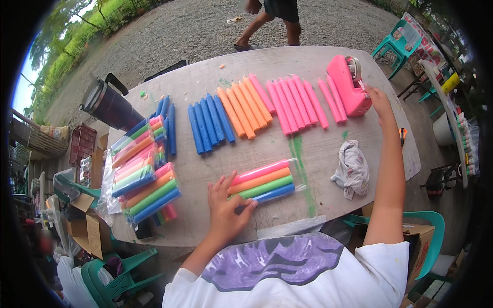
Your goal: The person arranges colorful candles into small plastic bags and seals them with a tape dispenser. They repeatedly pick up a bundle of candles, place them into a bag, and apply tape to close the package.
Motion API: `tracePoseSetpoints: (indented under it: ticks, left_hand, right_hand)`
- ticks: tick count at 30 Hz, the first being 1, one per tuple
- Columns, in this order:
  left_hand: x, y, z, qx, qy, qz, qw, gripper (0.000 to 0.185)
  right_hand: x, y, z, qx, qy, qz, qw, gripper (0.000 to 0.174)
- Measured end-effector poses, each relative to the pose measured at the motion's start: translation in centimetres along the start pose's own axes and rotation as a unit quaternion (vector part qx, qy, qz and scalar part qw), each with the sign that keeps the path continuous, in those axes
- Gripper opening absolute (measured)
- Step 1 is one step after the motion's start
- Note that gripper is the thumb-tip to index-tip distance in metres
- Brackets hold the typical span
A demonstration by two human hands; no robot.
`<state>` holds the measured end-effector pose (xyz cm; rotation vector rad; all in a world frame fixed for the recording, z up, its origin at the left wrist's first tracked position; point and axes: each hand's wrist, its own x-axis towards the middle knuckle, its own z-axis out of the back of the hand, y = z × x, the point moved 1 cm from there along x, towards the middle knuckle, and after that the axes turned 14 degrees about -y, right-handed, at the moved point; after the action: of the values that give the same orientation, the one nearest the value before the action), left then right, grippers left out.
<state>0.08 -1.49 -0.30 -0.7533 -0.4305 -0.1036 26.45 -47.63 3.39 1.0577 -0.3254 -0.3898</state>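
Note:
A clear plastic pack of candles point(264, 182) lies before me, with one pink, one orange, one green and one blue candle side by side. My left hand point(228, 213) rests at the pack's left end, its fingertips on the wrapping and the thumb near the blue candle. Over at the far right, my right hand point(379, 102) is at the front of a pink tape dispenser point(342, 86), fingertips pinching a small end of tape point(362, 85). Loose blue candles point(210, 123), orange candles point(244, 109) and pink candles point(292, 104) lie in a row beyond the pack.
Filled candle packs point(148, 173) are piled on the table's left side, near a dark lidded tumbler point(115, 106). A crumpled cloth point(351, 169) lies at right, with an orange cutter point(402, 134) by the edge. A person point(283, 15) walks on the gravel beyond.

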Motion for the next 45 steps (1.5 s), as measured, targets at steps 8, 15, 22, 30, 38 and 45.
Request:
tracePoseSetpoints:
  ticks: [8,15,22,30,38,45]
  left_hand:
    - [0.0,-0.4,0.1,0.000,-0.011,0.012,1.000,0.018]
    - [0.1,-0.4,-0.1,0.006,-0.001,-0.005,1.000,0.019]
    - [-0.2,-1.0,0.1,0.017,-0.006,0.011,1.000,0.018]
    - [-0.1,-1.2,-0.1,0.013,-0.004,0.019,1.000,0.017]
    - [0.0,-1.3,0.0,0.017,-0.008,0.014,1.000,0.019]
    - [0.2,-1.4,0.2,0.019,0.002,0.023,1.000,0.019]
  right_hand:
    - [-4.2,-2.1,2.4,0.034,-0.051,0.045,0.997,0.030]
    - [-9.7,0.7,2.1,-0.375,-0.247,0.138,0.883,0.021]
    - [-25.0,8.2,-3.4,-0.137,0.160,0.383,0.899,0.015]
    - [-30.8,5.1,-8.8,-0.170,0.135,0.467,0.857,0.014]
    - [-30.5,4.9,-9.3,-0.192,0.101,0.488,0.846,0.014]
    - [-30.5,5.2,-9.0,-0.168,0.130,0.457,0.864,0.016]
